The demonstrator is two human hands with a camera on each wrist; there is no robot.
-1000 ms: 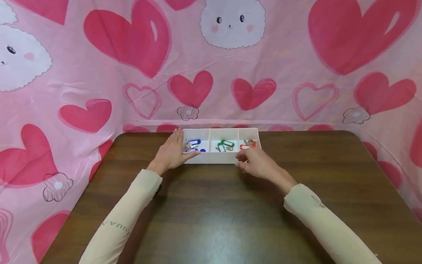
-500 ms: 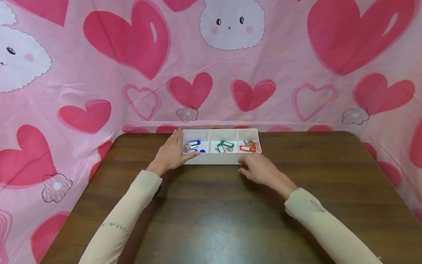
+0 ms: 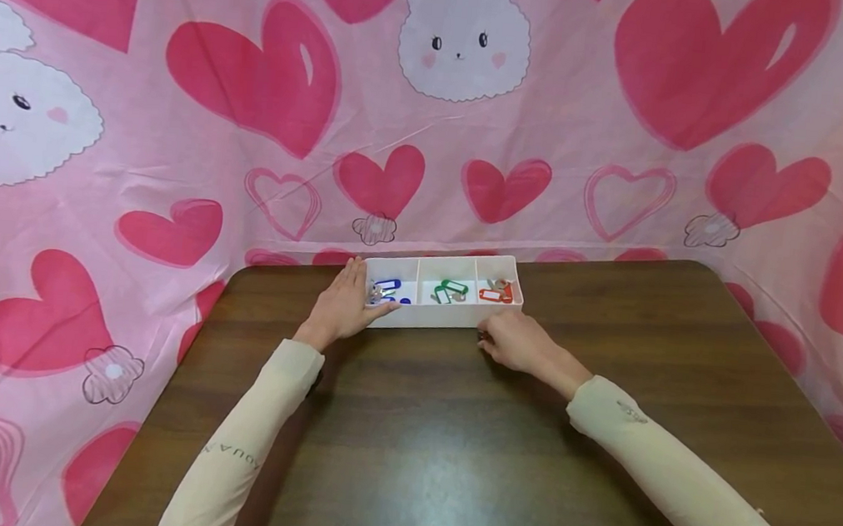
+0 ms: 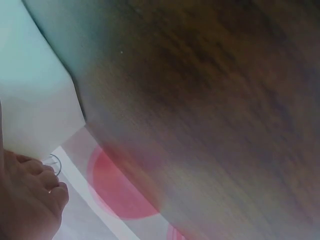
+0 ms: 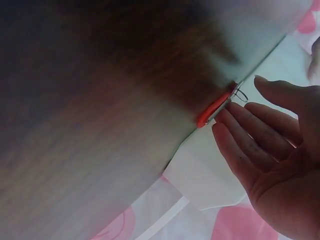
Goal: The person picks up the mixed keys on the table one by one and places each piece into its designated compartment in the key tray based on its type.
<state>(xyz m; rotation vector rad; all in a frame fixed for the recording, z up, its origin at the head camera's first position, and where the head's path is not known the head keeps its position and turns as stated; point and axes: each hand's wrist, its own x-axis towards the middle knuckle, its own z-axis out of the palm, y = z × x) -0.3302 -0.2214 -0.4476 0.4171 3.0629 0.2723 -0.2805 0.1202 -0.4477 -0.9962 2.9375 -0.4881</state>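
Observation:
A white three-compartment tray [image 3: 432, 316] stands near the far edge of the table. My left hand [image 3: 341, 302] rests along its left end, fingers straight and thumb over the front rim. In the head view, blue key tags [image 3: 388, 283] lie in the left compartment, green key tags [image 3: 454, 286] in the middle and red key tags [image 3: 490, 296] with keys at the right. My right hand [image 3: 516, 338] is low before the tray's right front. The right wrist view shows a red key tag [image 5: 214, 111] with a key and ring at the tray's base, fingertips right at it, thumb apart.
A brown wood-grain table [image 3: 437, 431] extends toward me in front of the tray. Right behind its far edge hangs a pink cloth [image 3: 434, 122] with hearts and rabbits.
My right hand has moved slightly down and right from the tray's front rim, uncovering the red key tags in the right compartment. The left hand stays in place on the tray.

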